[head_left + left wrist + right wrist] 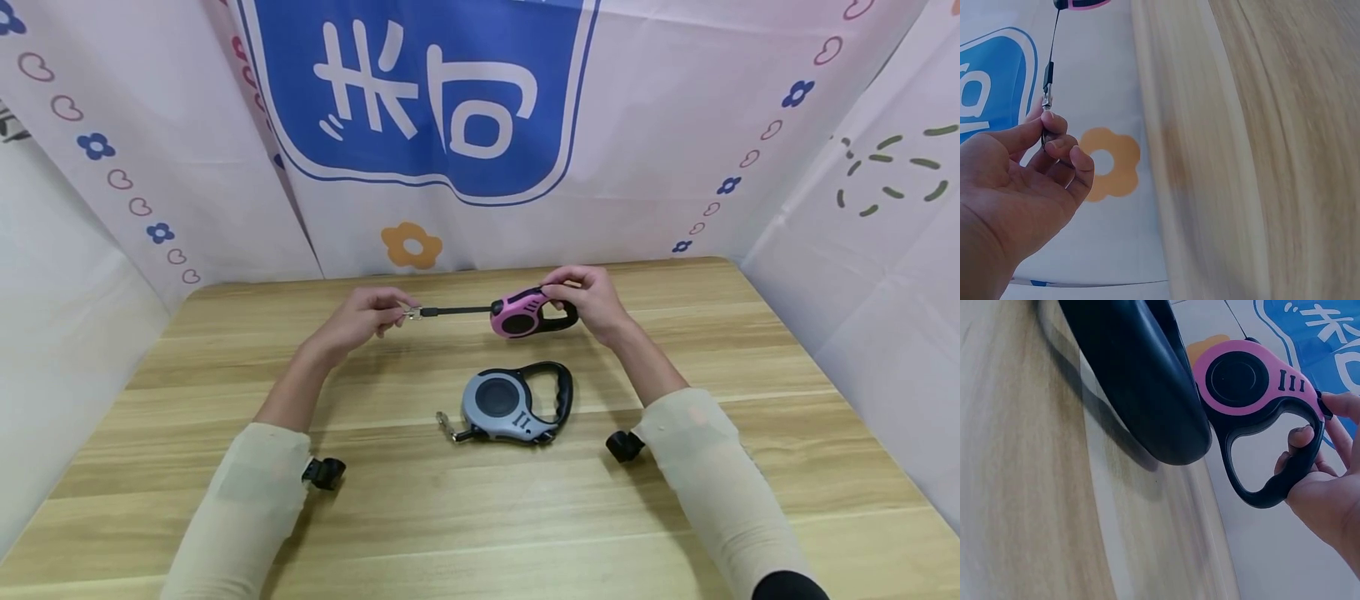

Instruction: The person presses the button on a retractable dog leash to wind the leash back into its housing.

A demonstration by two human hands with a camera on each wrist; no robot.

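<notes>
A pink and black retractable dog leash [517, 315] is held above the far part of the table. My right hand [588, 302] grips its black handle; in the right wrist view fingers pass through the handle loop and the thumb lies at the black button [1324, 406]. On the other side my left hand [363, 317] pinches the metal clip [413, 313] at the end of the strap. A short length of black strap [461, 311] runs straight between clip and casing. Nearer to me, a grey and black retractable leash [497, 398] lies on the table, its metal clip [446, 425] pointing left.
The wooden table [420, 517] ends at a white cloth backdrop [637, 150] with a blue sign and an orange flower [412, 246]. White cloth walls stand at both sides. A black wrist camera [325, 473] sticks out from the left sleeve, another [625, 446] from the right.
</notes>
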